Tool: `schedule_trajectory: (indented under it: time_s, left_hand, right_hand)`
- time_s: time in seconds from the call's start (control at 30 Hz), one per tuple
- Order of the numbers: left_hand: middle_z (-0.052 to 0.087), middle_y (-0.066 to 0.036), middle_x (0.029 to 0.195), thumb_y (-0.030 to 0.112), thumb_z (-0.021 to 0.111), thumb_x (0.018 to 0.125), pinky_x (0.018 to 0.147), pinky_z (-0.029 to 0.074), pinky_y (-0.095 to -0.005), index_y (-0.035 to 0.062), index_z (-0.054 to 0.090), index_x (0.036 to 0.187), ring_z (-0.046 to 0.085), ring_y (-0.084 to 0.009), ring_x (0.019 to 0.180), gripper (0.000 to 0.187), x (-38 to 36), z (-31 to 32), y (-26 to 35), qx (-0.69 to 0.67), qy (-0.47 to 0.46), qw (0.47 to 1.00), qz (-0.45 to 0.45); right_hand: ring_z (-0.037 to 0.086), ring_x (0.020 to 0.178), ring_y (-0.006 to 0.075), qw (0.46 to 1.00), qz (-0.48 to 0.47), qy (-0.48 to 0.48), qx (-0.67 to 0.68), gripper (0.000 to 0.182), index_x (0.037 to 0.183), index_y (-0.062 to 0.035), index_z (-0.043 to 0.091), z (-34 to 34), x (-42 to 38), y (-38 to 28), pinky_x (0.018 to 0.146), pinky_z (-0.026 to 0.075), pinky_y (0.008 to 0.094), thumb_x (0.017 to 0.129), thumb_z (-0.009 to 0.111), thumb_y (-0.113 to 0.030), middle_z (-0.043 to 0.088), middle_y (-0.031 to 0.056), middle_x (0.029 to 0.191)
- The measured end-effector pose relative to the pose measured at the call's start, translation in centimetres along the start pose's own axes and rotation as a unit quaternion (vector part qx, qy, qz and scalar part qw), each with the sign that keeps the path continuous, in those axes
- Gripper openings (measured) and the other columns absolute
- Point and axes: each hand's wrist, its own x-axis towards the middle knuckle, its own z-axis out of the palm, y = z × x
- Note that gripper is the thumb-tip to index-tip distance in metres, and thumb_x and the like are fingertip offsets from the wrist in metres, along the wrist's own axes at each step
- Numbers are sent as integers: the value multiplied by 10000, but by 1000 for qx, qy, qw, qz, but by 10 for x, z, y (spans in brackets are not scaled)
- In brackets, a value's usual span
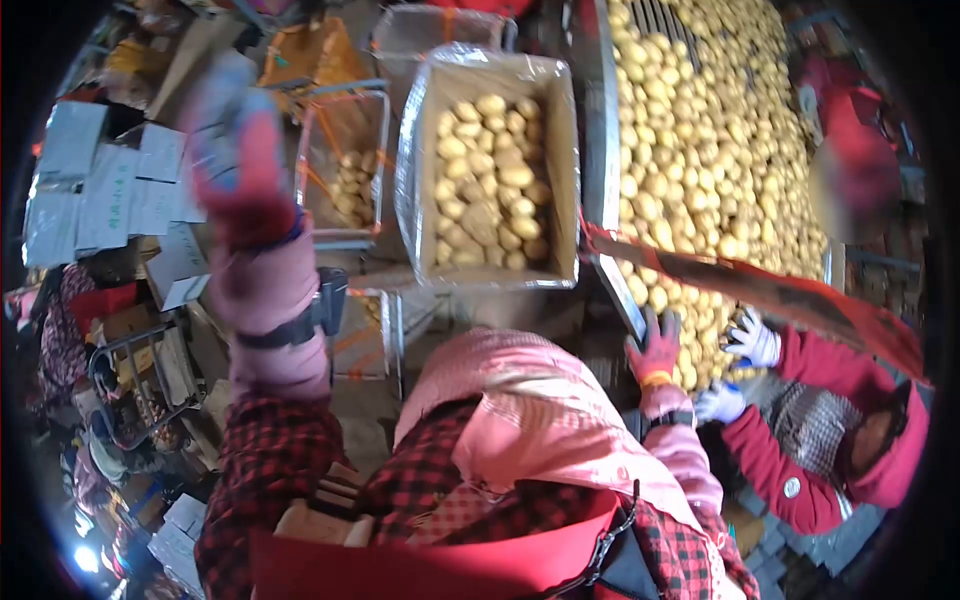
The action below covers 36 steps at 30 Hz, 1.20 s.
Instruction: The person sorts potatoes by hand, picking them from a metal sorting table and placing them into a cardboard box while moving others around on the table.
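My left hand, in a red and grey-blue work glove, is raised at the left of the head view, beside a smaller crate of potatoes. Motion smears its fingers. My right hand, gloved in red with an orange cuff, rests at the near edge of the sorting table, fingers spread against the potatoes. Between my hands stands a box lined with brown paper and clear plastic, holding a layer of yellow potatoes.
A red strap crosses the table's near part. At right, a co-worker in a dark red jacket has white-gloved hands at the potatoes. Another person stands beyond. White cartons are stacked at left, near a metal cart.
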Motion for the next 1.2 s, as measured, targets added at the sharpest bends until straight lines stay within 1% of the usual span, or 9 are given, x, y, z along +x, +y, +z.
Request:
schedule_trajectory:
  time_s: [0.13,0.2,0.33,0.7,0.9,0.97,1.1,1.17,1.2]
  left_hand:
    - [665,-131,1084,152,540,960,878,501,-333,-29,646,1080,629,-205,946,241,46,-3,95,-96,-238,934,247]
    - [661,-136,1083,148,554,943,878,500,-347,-30,643,1071,627,-220,945,237,49,5,127,-174,-366,872,273]
    - [652,-146,1080,141,582,909,879,497,-373,-33,636,1052,622,-248,943,232,45,16,159,-245,-458,809,274]
    - [627,-173,1073,121,660,814,880,491,-446,-41,619,1001,609,-327,937,251,29,63,235,-344,-520,718,310]
    - [613,-187,1069,110,702,762,881,487,-486,-46,610,974,602,-370,934,278,19,95,300,-377,-507,701,331]
    - [608,-192,1068,106,717,745,881,486,-499,-47,607,964,600,-384,933,289,8,118,329,-386,-487,711,330]
    - [599,-202,1065,99,745,711,882,484,-526,-50,601,946,595,-413,931,313,-87,173,350,-354,-486,765,232]
    - [588,-225,1211,46,718,745,1007,433,-490,-6,617,1195,545,-430,1172,464,-168,211,314,-311,-503,785,183]
    - [579,-219,1247,35,716,743,1026,422,-471,20,617,1216,533,-411,1197,483,-203,225,293,-289,-512,791,167]
  right_hand:
    - [231,1419,430,1000,-7,-7,-12,753,1386,-205,493,-1,7,-2,1157,239,500,699,776,-332,311,217,1509]
    - [241,1410,438,1000,-12,-10,-4,759,1399,-201,486,-6,7,-6,1154,240,501,706,769,-329,312,214,1515]
    - [291,1375,441,998,-36,35,37,775,1406,-178,481,-11,-4,-4,1136,256,521,699,772,-306,344,218,1486]
    - [317,1382,417,985,70,33,154,777,1432,-151,446,-2,-88,35,1147,265,485,738,753,-321,365,238,1470]
    - [464,1240,421,965,100,209,121,597,1343,-90,515,6,-99,81,1046,378,500,807,690,-287,477,198,1371]
    - [469,1236,418,961,100,214,145,568,1334,-90,524,17,-76,85,1035,393,490,818,673,-276,479,195,1370]
    - [376,1346,363,983,45,125,130,619,1387,-132,473,23,-9,53,1091,314,505,855,621,-414,409,165,1456]
    - [303,1407,327,989,50,107,93,698,1433,-149,412,13,-2,67,1129,239,523,861,586,-509,360,146,1500]
    - [274,1425,316,989,65,97,92,735,1453,-149,383,0,1,82,1140,206,530,862,566,-546,342,141,1513]
